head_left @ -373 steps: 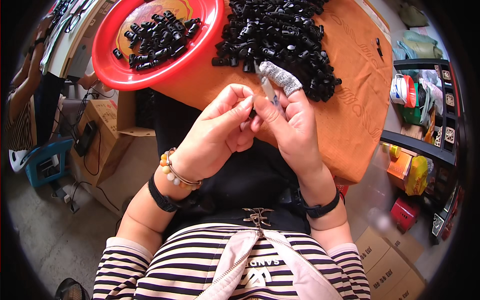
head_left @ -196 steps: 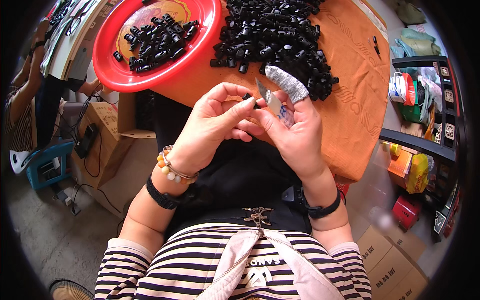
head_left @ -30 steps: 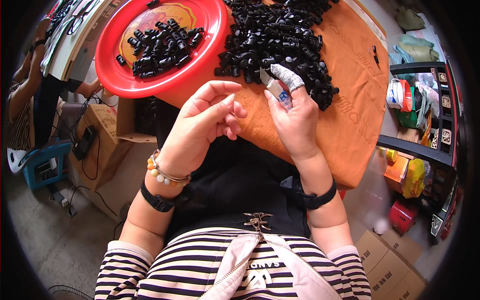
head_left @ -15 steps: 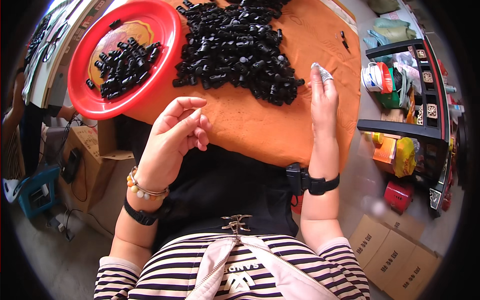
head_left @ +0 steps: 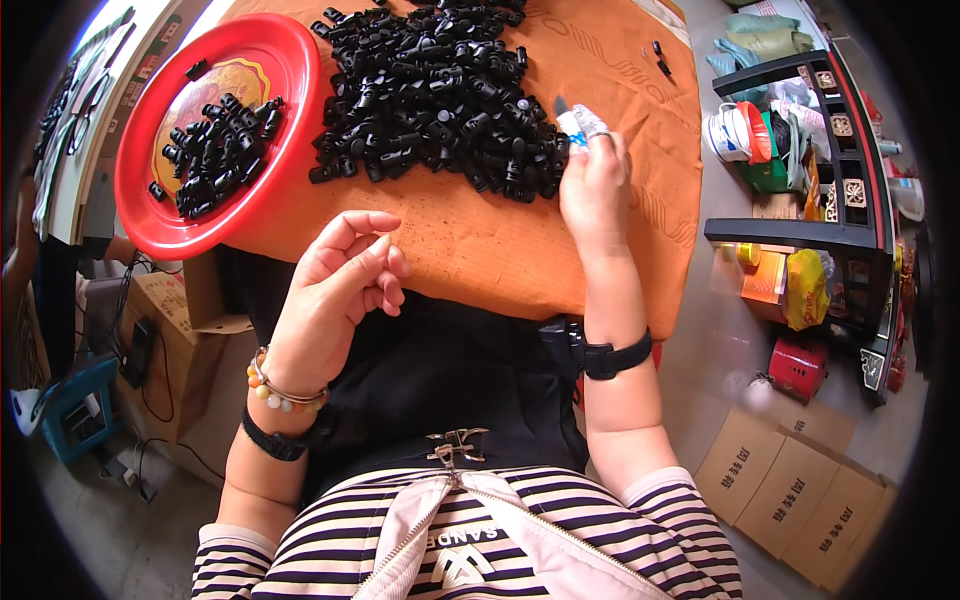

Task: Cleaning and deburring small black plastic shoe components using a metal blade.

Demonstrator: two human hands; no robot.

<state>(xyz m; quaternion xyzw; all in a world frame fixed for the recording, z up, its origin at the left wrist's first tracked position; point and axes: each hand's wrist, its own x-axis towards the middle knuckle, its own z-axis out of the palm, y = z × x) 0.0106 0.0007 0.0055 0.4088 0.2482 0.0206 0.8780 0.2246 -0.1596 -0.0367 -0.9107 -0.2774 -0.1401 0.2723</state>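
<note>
My left hand (head_left: 345,270) is held over my lap at the near edge of the orange cloth, fingers curled and the thumb pressed toward them. If anything is pinched there, it is too small to make out. Over the cloth, my right hand (head_left: 597,185) grips a small blade (head_left: 562,107) with a grey tip and white-and-blue wrapping, close to the right side of a big heap of small black plastic parts (head_left: 430,100). On the far left, a red round tray (head_left: 305,110) holds a smaller pile of similar black parts (head_left: 215,150).
Two small black pieces (head_left: 661,58) lie apart at the cloth's far right. A dark shelf rack (head_left: 790,235) with bags and tubs stands right of the table, above flattened cardboard (head_left: 790,490). To the left are a cardboard box (head_left: 180,350) and a blue stool (head_left: 80,420).
My right hand has moved left and turned, bringing the wrapped blade beside the heap. The left hand keeps nearly the same pose. The whole view has shifted slightly.
</note>
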